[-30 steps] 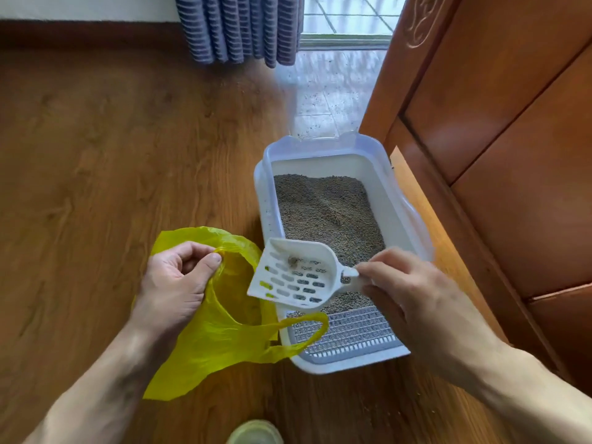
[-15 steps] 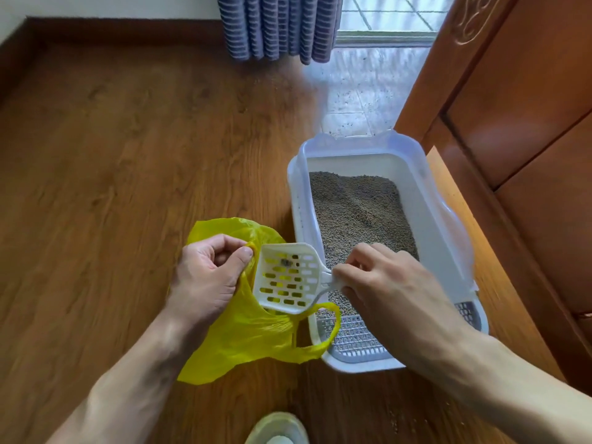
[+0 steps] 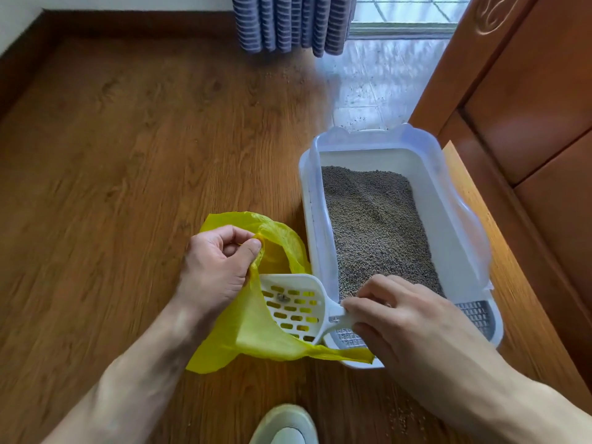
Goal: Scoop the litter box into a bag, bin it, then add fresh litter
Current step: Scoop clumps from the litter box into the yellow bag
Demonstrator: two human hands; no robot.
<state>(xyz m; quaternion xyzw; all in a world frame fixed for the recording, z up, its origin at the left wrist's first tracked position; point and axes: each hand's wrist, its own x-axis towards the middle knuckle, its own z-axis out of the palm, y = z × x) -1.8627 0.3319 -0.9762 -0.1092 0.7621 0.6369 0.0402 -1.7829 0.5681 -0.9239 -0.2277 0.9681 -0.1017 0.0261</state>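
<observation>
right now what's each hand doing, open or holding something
Left hand: closed, pinching the yellow bag's rim to hold it open.
Right hand: closed on the white scoop's handle.

My left hand [image 3: 217, 264] is curled into a loose fist, thumb pressed against the forefinger in a pinch, knuckles up, with the bare forearm running in from the lower left. My right hand [image 3: 403, 318] lies palm down, its fingers [image 3: 368, 293] bent and closed together with the thumb at the tips. That forearm comes in from the lower right, so both arms angle inward toward each other.
</observation>
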